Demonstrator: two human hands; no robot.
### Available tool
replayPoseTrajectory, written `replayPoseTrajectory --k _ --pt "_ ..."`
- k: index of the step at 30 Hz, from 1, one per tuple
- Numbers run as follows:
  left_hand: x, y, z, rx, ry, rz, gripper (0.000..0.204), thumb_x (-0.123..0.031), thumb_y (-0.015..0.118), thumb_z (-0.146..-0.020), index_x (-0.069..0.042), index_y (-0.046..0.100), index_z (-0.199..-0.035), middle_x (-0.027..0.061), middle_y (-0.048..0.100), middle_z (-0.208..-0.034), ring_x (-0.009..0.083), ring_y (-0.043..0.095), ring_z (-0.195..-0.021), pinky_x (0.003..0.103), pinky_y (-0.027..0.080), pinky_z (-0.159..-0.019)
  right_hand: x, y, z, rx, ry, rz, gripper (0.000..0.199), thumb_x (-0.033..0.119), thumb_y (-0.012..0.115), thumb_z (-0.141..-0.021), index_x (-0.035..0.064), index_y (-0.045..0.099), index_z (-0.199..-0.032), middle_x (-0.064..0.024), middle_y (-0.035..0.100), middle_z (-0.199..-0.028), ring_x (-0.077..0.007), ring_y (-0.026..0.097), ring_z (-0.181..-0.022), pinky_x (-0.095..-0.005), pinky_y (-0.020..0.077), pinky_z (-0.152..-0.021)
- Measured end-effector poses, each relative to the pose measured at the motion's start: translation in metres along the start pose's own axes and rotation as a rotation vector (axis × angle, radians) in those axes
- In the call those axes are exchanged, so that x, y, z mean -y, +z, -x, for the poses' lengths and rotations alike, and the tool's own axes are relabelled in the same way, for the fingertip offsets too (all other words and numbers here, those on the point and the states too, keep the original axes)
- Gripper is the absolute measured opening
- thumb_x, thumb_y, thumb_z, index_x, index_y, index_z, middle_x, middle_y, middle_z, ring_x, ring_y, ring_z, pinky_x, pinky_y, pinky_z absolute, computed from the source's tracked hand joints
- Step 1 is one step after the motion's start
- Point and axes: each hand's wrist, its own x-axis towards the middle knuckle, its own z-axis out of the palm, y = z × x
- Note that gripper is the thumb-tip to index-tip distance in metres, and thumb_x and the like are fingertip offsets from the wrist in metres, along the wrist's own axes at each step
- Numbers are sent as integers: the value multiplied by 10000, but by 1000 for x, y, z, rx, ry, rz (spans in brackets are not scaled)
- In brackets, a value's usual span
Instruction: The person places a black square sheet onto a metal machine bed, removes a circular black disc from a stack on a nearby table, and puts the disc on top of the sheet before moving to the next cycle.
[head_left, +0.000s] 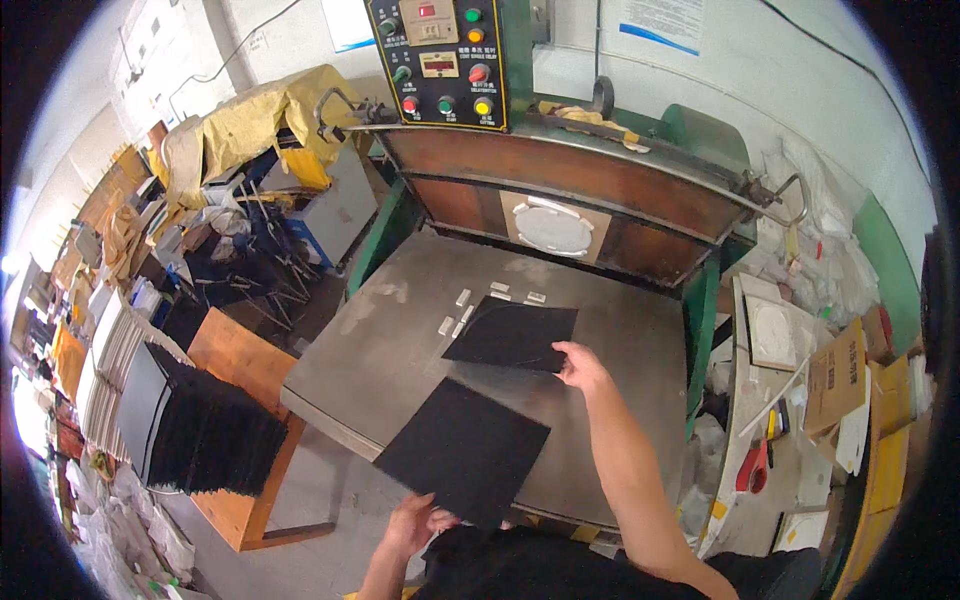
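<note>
My left hand (415, 522) is closed on the near edge of a square black sheet (465, 445), which reaches over the front edge of the grey machine bed (350, 370). My right hand (582, 366) pinches the right corner of a second black sheet (515, 335) farther back on the bed. A faint curved line crosses this second sheet. Several small white blocks (463, 298) sit along its left and far edges. Beyond it, the raised brown press plate (455, 205) carries a board with a round white piece (553, 229).
A stack of black sheets (205, 425) rests on a wooden stand (235, 345) at the left. Above the press hangs a control panel (440, 65) with coloured buttons. On the cluttered right-hand bench lie red-handled scissors (752, 468) and a cardboard box (837, 375).
</note>
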Motion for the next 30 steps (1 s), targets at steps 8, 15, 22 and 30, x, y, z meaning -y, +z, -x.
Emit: replayPoseTrajectory --k 8,15,22,30 --pt "3 102 -207 37 96 36 416 -51 442 -951 123 279 -1292 279 380 -1280 436 470 -1171 624 473 -984 15 -69 174 -98 -635 -139 433 93 607 -887 21 497 -1300 -106 572 -1251 -288 575 -1106 -427 464 -956" --pt "-19 115 -256 61 -13 -114 516 -143 478 -975 142 276 -1354 284 462 -1249 421 546 -1118 530 512 -958 -81 -185 297 -637 -640 -33 466 122 615 -883 25 497 -1323 -102 584 -1255 -249 556 -1150 -394 463 -969" --pt "-51 56 -237 -99 336 -102 473 -198 587 -898 41 438 -1278 191 520 -1194 290 551 -1082 424 462 -956 -163 -139 352 -663 -761 -350 506 81 590 -878 23 446 -1359 -128 554 -1294 -291 550 -1165 -420 466 -987" --pt "-82 41 -263 19 356 -358 520 -292 618 -889 -8 465 -1296 153 500 -1236 268 488 -1153 416 404 -992 -171 -75 362 -686 -843 -296 490 49 581 -888 8 454 -1359 -117 564 -1289 -265 566 -1155 -400 471 -981"
